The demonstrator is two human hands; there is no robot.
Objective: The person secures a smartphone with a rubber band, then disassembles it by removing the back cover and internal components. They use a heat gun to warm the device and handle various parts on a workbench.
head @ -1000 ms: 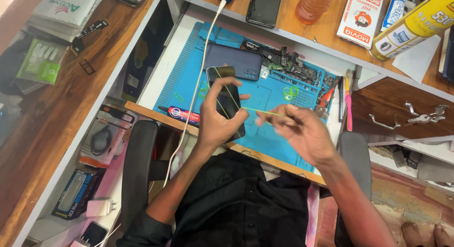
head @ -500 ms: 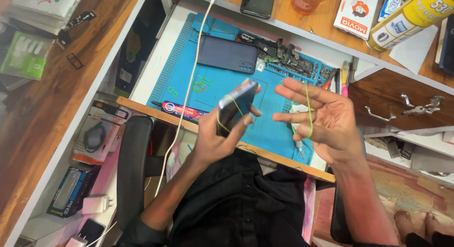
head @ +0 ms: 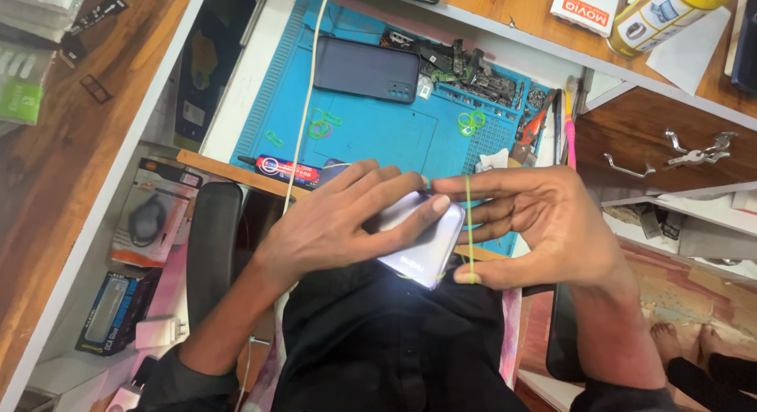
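My left hand (head: 347, 223) grips a shiny silver-backed phone (head: 418, 242) above my lap, fingers wrapped over its top. My right hand (head: 544, 231) is at the phone's right end and stretches a thin green rubber band (head: 468, 223) between forefinger and thumb, right beside the phone's edge. A second, dark blue phone (head: 367, 69) lies back-up on the blue work mat (head: 394, 136). More green rubber bands (head: 319, 128) and another small pile of bands (head: 471, 120) lie loose on the mat.
A white cable (head: 306, 81) runs down across the mat. A glue tube (head: 280, 169) lies at the mat's front edge, phone parts (head: 465, 69) and tools (head: 544, 124) at its back right. Boxes sit on the shelf at left (head: 146, 223), a spray can (head: 670, 10) at top right.
The phone has come down from over the mat to my lap and now lies flatter. My right hand has closed in on its end, with the band stretched between finger and thumb.
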